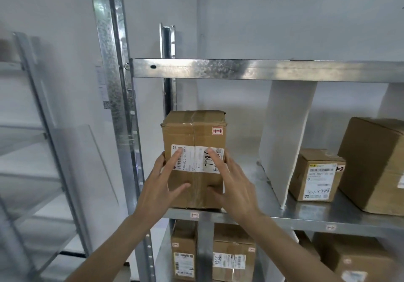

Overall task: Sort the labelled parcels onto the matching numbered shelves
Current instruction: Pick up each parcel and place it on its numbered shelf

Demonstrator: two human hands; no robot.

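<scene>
Head view: both hands (196, 183) flat against shelved parcel (193, 133).

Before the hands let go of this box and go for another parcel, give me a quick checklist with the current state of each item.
1. Box on the shelf: ok, its base sits on the deck by the front edge.
2. Box upright: ok, no visible tilt.
3. Tag match: ok, the red sticker on the box and the shelf tag below it look alike.
4. Hands: left hand and right hand lie open-fingered on the front face; whether they press it, cannot tell.
5. Room to the divider: ok, bare deck lies between.
6. Label facing out: ok, partly covered by fingers.
</scene>
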